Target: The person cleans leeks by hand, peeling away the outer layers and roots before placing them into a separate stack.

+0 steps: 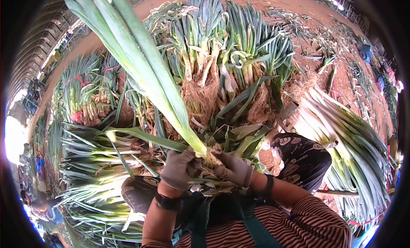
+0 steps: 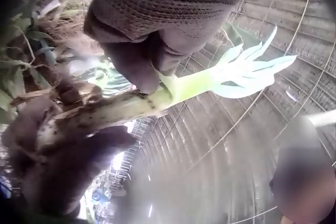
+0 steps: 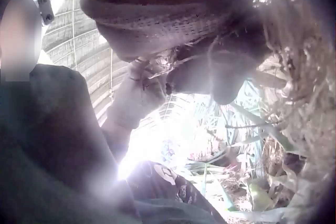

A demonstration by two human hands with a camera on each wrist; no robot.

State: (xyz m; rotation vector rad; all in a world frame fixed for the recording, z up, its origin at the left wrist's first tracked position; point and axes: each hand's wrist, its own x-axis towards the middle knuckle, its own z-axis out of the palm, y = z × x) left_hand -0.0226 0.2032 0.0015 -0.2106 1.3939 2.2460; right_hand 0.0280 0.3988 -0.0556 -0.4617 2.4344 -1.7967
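A large green onion (image 1: 171, 98) slants up and to the left in the head view, its leafy top reaching the frame's upper edge. My gloved right hand (image 1: 234, 167) grips its root end. Close by, my gloved left hand (image 1: 178, 167) pinches the lower stalk, where a loose outer leaf (image 1: 145, 137) bends off to the left. In the left wrist view the left fingers (image 2: 139, 69) press on the pale stalk (image 2: 115, 111), which has dark specks of soil. The right wrist view shows the right glove (image 3: 210, 66) curled, with fine root strands at its fingers.
Upright bundles of rooted green onions (image 1: 205, 47) stand ahead. Cleaned green onions with white stems (image 1: 337, 128) lie in a pile at right; another pile (image 1: 94, 175) lies at left. Trimmed leaves (image 1: 243, 139) lie between the patterned trouser knees (image 1: 301, 158).
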